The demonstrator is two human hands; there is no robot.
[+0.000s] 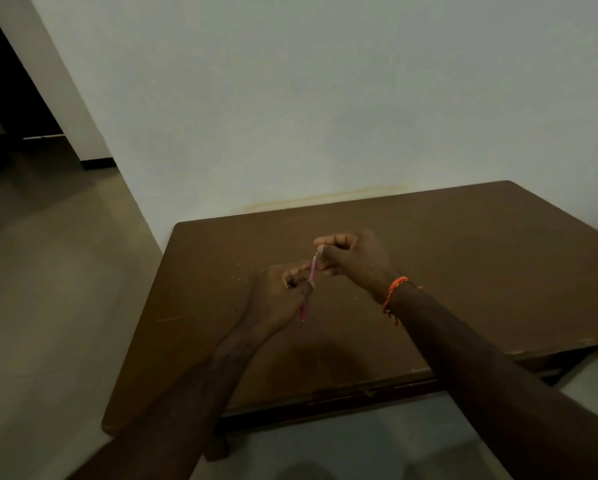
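A thin pink pen (312, 274) stands almost upright above the brown table (463, 265). My left hand (280, 299) grips its middle with curled fingers, and the pen's lower tip shows below that hand. My right hand (353, 258) pinches the pen's top end between thumb and forefinger, its other fingers curled. An orange thread band (394, 289) circles my right wrist. Both forearms reach in from the bottom of the view.
The table stands against a pale wall (325, 98). Small light crumbs (238, 277) speckle the tabletop left of my hands. Tiled floor (48, 271) lies to the left, with a dark doorway (6, 98) at the far left.
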